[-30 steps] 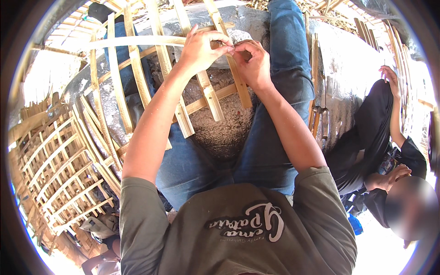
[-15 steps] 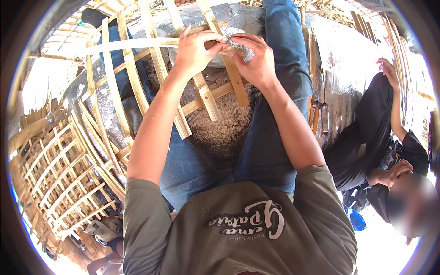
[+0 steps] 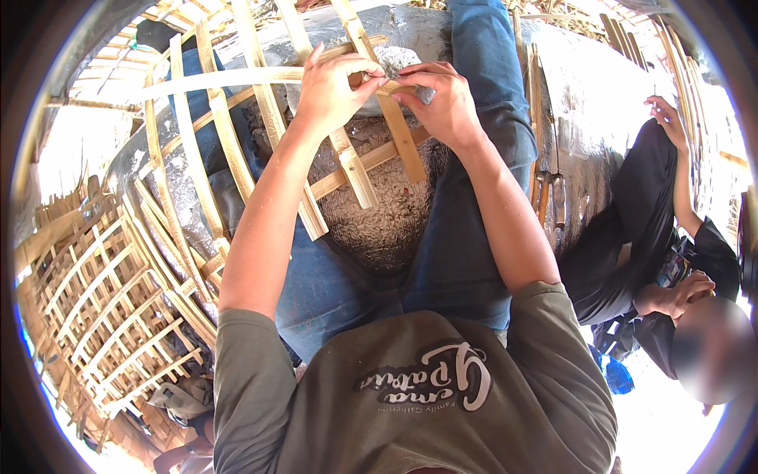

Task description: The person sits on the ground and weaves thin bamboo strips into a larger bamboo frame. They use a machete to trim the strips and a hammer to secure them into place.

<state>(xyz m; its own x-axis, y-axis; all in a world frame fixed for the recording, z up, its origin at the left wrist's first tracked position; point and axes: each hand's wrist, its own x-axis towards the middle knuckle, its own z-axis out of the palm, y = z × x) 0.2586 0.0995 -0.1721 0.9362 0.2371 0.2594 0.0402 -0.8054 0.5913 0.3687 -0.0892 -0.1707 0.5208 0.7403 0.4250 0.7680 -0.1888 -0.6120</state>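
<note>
My left hand (image 3: 332, 88) is closed around a pale bamboo strip (image 3: 217, 79), which stretches away to the left. My right hand (image 3: 444, 103) pinches close to it at the strip's right-hand part, with the fingertips of both hands nearly meeting. Beneath lies an open lattice of bamboo slats (image 3: 347, 162), crossing one another in front of me. Just beyond my right fingers shows a whitish-grey lump (image 3: 397, 58); its kind cannot be made out. A greyish bit also shows under my right fingers, partly hidden.
To the left stands a finished-looking woven bamboo lattice (image 3: 118, 308). Several tools with wooden handles (image 3: 551, 193) lie right of my leg, on a shiny grey sheet (image 3: 580, 134). Another person in black (image 3: 624, 237) sits at the right. A blue object (image 3: 614, 373) lies near them.
My right fingers have shifted slightly along the strip and now cover more of the grey bit. The view has moved a little; the left hand keeps its hold.
</note>
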